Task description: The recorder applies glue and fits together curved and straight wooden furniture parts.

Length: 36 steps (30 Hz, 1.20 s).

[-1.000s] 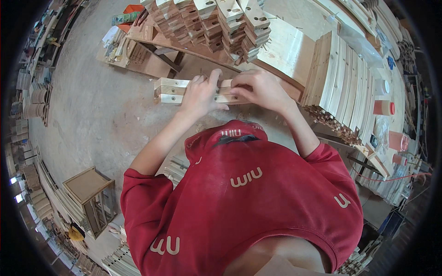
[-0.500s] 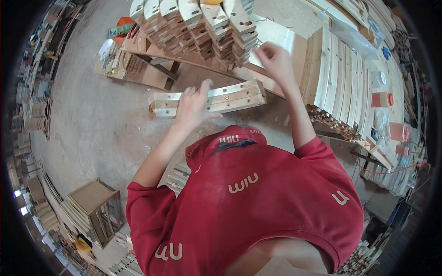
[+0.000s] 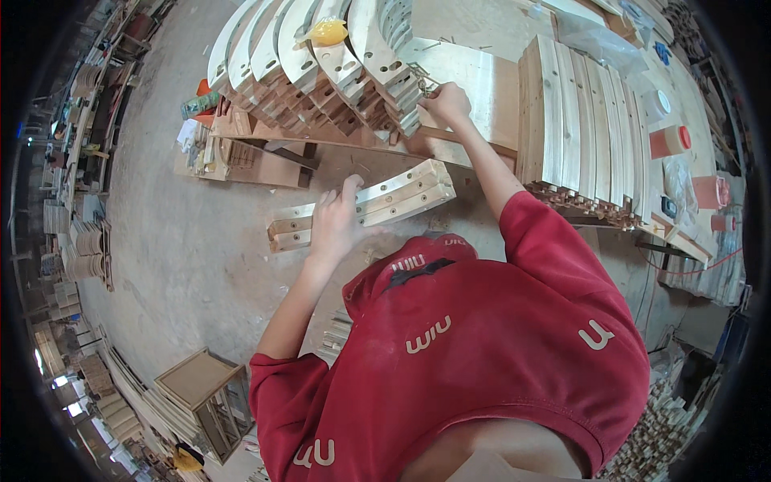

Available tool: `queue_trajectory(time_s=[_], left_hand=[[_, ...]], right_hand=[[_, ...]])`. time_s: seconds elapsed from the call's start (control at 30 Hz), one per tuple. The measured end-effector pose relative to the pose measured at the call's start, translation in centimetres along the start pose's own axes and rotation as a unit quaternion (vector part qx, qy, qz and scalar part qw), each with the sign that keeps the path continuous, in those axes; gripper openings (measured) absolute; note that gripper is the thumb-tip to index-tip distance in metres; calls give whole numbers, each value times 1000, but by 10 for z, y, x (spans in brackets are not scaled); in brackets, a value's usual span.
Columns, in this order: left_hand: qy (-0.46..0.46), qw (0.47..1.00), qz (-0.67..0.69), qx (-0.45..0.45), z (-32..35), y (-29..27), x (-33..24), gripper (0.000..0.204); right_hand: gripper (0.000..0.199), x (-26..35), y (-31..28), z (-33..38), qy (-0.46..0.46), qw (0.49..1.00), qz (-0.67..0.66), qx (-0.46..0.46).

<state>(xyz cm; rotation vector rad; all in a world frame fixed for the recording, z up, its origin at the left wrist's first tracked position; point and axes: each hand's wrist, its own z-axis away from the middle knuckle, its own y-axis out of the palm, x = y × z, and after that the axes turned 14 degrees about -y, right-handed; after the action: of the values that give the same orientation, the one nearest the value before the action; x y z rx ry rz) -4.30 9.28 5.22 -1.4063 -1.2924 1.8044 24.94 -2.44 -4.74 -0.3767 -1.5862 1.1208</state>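
My left hand (image 3: pixel 336 223) is closed round a curved pale wooden piece (image 3: pixel 405 193), which has a row of round metal inserts or holes along each of two strips. It is held tilted above the floor, its right end higher than its left. Farther off, my right hand (image 3: pixel 446 104) is at the bench edge with its fingertips pinched together. Its fingers reach into a small heap of thin metal pieces (image 3: pixel 421 74), perhaps bolts or pins. What the fingertips hold is too small to make out. Beside this heap stand stacks of curved wooden parts (image 3: pixel 321 68) with drilled holes.
A yellow bag-like item (image 3: pixel 328 32) lies on the stacks. Right of the bench surface (image 3: pixel 474 88) stands a row of long wooden parts (image 3: pixel 574 120). Red-lidded containers (image 3: pixel 671 141) are beyond it. A small wooden frame table (image 3: pixel 197 377) stands on the floor at lower left.
My right hand has moved left to the small metal pieces and its fingers have closed there. The wooden piece in my left hand now tilts up more at its right end. The view has shifted.
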Motion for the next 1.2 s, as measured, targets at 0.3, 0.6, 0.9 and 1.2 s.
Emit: queue_trajectory(time_s=[0.3,0.6,0.9,1.2], left_hand=[[3,1000,-9,6,-5,1,-1,80],[22,999,-33,-19,-11,8,4,89],[33,998,-51,-17,-14,4,-5,94],[17,998,-61,-7,-8,-1,-4,96]], right_hand=[[25,-2,-48,15,27,997,-67,3],[11,45,-147,112,-225,943,-212,126],[12,66,-123,130,-319,912,-147,213],[19,82,-114,131,-353,900,-97,238]])
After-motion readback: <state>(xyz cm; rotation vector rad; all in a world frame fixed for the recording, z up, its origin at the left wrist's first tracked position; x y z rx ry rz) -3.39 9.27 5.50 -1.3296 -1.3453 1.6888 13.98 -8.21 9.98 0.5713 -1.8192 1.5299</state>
